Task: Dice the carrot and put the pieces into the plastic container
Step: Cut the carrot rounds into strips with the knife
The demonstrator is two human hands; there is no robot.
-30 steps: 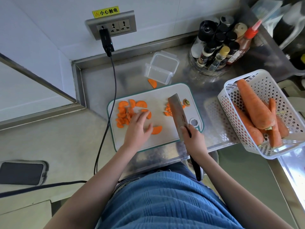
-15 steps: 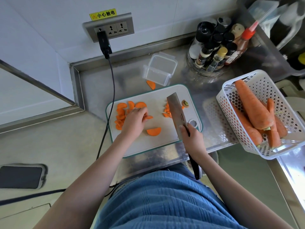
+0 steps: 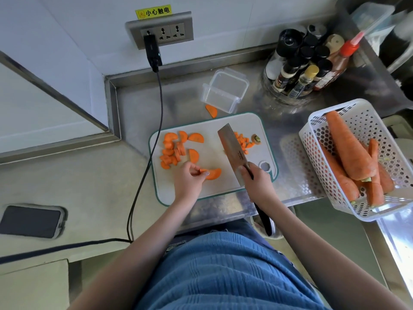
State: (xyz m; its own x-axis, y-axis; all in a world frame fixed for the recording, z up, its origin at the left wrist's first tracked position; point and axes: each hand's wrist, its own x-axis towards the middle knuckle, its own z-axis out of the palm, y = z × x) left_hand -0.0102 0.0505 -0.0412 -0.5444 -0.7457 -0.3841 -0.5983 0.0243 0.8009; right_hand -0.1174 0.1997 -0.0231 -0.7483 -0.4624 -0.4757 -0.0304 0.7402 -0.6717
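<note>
Carrot slice [image 3: 213,173] pinched in curled left hand [image 3: 188,183]; right hand [image 3: 257,185] gripping raised cleaver [image 3: 232,151].

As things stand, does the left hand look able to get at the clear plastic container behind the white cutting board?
Probably yes. The left hand pinches a carrot slice, and only low slices lie on the white cutting board towards the clear plastic container; the cleaver sits to its right.

We see a steel counter [image 3: 138,104] carrying a cutting board [image 3: 223,186]. Behind the board stand a plastic container [image 3: 225,90] and one carrot slice [image 3: 211,111]; right of it, a white basket [image 3: 366,121].
</note>
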